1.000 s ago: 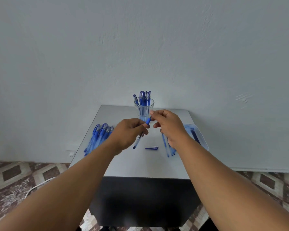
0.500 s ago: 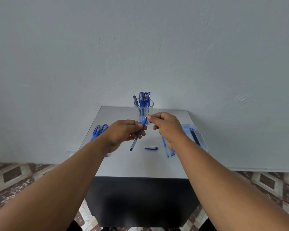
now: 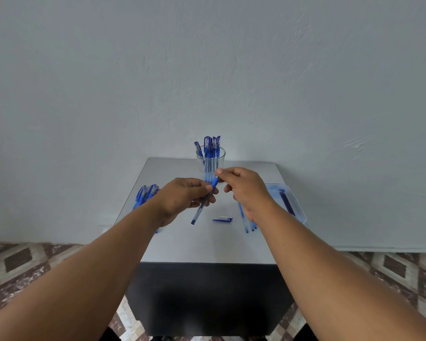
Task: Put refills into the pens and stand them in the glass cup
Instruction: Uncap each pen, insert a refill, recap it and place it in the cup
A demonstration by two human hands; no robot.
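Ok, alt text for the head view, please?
Both hands hold one blue pen over a grey table: left hand grips the barrel, right hand pinches its far end. Behind stands a glass cup of pens; a loose cap lies nearby.

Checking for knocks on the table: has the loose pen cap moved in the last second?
No. The pen cap lies on the table, in front of the glass cup and just left of the loose pens, as before.
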